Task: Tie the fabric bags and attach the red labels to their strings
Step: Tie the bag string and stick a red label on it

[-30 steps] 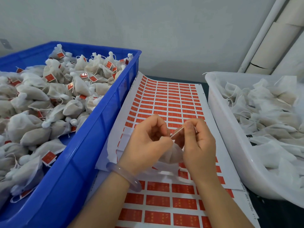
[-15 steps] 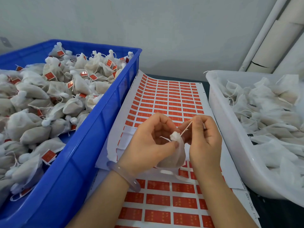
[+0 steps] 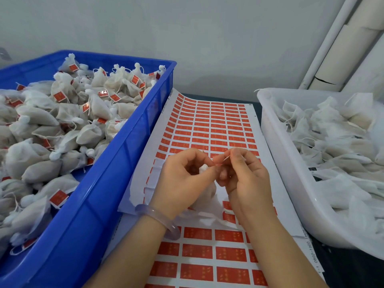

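Observation:
A small white fabric bag (image 3: 204,192) hangs between my two hands over the sheets of red labels (image 3: 209,129). My left hand (image 3: 182,181) grips the bag's gathered neck (image 3: 203,169) with thumb and curled fingers. My right hand (image 3: 245,177) pinches the thin white string (image 3: 226,158) just right of the neck, its fingertips touching those of my left hand. Most of the bag's body is hidden behind my hands.
A blue crate (image 3: 116,183) on the left holds several tied bags with red labels. A white tub (image 3: 291,183) on the right holds several loose untied bags. A second label sheet (image 3: 207,254) lies nearest me. A wall and pipes stand behind.
My hands have drawn closer together around the bag's neck. The string, stretched up to the right half a second ago, is now short between my fingertips.

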The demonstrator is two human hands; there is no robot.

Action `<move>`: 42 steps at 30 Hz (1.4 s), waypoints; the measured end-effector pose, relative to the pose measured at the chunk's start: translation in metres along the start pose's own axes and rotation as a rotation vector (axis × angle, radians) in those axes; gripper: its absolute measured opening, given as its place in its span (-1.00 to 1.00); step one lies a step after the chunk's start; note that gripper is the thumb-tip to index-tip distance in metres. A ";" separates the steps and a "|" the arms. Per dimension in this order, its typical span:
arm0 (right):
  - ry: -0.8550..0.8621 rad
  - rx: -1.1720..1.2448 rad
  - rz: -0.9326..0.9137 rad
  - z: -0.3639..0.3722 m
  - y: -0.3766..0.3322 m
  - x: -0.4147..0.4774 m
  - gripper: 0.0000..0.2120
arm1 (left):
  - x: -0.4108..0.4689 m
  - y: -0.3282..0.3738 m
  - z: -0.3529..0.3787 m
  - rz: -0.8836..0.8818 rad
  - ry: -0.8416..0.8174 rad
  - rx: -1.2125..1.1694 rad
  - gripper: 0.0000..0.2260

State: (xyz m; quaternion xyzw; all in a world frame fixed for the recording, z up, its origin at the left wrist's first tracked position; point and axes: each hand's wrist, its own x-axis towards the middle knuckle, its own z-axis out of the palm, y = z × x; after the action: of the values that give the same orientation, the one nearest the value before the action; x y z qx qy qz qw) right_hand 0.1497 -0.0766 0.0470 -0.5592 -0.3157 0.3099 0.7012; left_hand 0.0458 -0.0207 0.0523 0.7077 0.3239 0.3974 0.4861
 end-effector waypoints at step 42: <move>0.325 0.039 0.227 -0.039 -0.007 0.025 -0.81 | 0.002 0.001 -0.010 0.054 0.194 -0.223 -0.84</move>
State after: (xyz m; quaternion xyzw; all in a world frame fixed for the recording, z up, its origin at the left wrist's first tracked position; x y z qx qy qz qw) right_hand 0.1964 -0.0810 0.0494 -0.6203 -0.1273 0.2988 0.7140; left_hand 0.0378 -0.0147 0.0557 0.6158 0.3040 0.5106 0.5173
